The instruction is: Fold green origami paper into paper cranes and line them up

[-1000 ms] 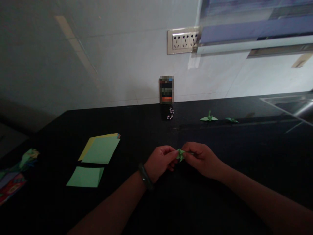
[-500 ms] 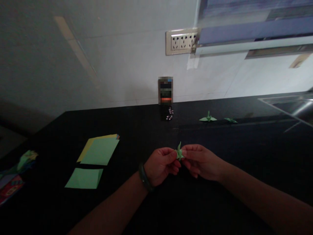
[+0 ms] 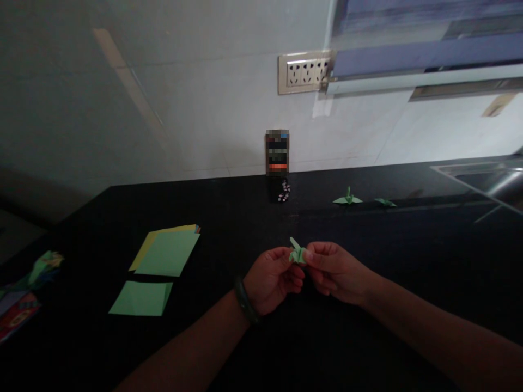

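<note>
Between my two hands, above the black counter, is a small green paper crane (image 3: 297, 255) with one thin point sticking up to the left. My left hand (image 3: 273, 277), with a dark bangle on its wrist, pinches the crane's left side between thumb and fingers. From the other side my right hand (image 3: 337, 272) grips it, thumb pressed on the right part. Fingers cover portions of the folds. Beyond them on the counter stands a finished-looking green crane (image 3: 347, 198) with spread wings, and a second folded green piece (image 3: 385, 202) lies to its right.
Left of my hands lie a stack of green and yellow paper (image 3: 167, 253) and a separate green sheet (image 3: 141, 298). Crumpled colourful paper (image 3: 44, 269) and a red packet (image 3: 18, 316) sit far left. A phone (image 3: 277, 153) leans on the wall behind a beaded strand (image 3: 284, 191). A sink edge (image 3: 461, 182) is at right.
The crane in my hands has turned, its upright point now leaning left. My right thumb has shifted slightly on it, and both hands stay almost in place.
</note>
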`<state>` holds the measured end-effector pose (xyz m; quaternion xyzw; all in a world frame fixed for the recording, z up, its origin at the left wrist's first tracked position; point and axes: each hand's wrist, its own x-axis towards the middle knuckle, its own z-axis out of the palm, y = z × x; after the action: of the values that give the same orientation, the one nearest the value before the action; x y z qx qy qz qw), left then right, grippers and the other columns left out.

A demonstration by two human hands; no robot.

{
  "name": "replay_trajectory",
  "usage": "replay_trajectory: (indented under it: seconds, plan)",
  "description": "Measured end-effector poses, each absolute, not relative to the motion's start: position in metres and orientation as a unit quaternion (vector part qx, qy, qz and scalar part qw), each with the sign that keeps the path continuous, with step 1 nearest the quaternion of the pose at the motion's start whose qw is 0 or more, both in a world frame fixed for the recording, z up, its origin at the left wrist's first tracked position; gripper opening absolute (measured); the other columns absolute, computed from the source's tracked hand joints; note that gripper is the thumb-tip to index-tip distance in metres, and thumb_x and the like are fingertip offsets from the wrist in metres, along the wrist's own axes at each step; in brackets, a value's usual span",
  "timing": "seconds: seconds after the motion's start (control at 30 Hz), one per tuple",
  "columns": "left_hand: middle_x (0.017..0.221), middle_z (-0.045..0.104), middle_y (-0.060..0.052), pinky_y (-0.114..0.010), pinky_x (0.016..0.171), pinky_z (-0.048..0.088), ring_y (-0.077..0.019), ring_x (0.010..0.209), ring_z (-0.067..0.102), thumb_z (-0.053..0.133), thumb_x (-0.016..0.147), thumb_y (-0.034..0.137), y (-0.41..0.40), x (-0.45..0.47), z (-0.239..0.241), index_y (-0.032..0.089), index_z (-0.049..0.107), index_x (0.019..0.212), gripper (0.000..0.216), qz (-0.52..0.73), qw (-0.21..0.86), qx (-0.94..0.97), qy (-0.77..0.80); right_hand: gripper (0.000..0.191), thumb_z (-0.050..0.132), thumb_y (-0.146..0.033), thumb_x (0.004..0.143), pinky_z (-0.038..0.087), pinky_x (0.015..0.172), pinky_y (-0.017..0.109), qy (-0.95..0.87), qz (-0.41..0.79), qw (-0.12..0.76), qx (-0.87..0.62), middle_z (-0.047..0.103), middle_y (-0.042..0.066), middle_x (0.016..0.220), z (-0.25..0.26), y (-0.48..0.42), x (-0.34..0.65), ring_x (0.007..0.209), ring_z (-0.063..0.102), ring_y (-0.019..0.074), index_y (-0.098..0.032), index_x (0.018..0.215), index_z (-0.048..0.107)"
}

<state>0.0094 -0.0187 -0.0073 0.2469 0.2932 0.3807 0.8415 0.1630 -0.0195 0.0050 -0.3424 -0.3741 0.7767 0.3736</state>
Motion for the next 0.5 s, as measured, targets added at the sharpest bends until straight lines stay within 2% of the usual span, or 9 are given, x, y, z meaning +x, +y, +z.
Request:
replay_trajectory:
  seconds: [0.13,0.27,0.37,0.5]
  plan:
    - [0.053,0.064,-0.003,-0.016,0.041,0.047,-0.0095,0.041,0.059,0.06,0.077,0.023,-0.0194,0.0096,-0.0108,0.01,0.058,0.072,0.014,0.381,0.85,0.243,0.27,0.033,0.07,-0.038,0.066,0.033,0.027,0.013,-0.372,0.774,0.387,-0.335,0.047,-0.008,0.034,0.0021,-0.0202,0.16,0.024,0.03,0.001,-0.015,0.056,0.048]
    - [0.058,0.066,-0.004,-0.017,0.047,0.05,-0.0104,0.047,0.062,0.056,0.08,0.023,-0.02,0.0079,-0.0098,0.009,0.06,0.074,0.016,0.38,0.859,0.241,0.244,0.035,0.059,-0.044,0.075,0.039,0.031,0.014,-0.362,0.796,0.379,-0.303,0.047,-0.006,0.035,0.0009,-0.018,0.1601,0.026,0.034,0.0026,-0.013,0.062,0.056]
    - [0.068,0.069,-0.006,-0.018,0.055,0.052,-0.0123,0.06,0.066,0.052,0.083,0.018,-0.0208,0.0061,-0.0063,0.008,0.061,0.08,0.015,0.387,0.865,0.241,0.211,0.028,0.058,-0.037,0.079,0.038,0.032,0.013,-0.339,0.819,0.388,-0.251,0.047,-0.007,0.04,0.0021,-0.0158,0.1622,0.029,0.031,0.0014,-0.012,0.064,0.057]
    - [0.094,0.069,-0.01,-0.021,0.069,0.052,-0.0155,0.086,0.065,0.045,0.085,0.01,-0.0228,0.0035,-0.0012,0.008,0.061,0.098,0.02,0.379,0.875,0.262,0.146,0.021,0.057,-0.028,0.08,0.038,0.034,0.013,-0.311,0.835,0.408,-0.198,0.045,-0.008,0.046,0.0038,-0.015,0.1656,0.031,0.027,0.0004,-0.013,0.066,0.056]
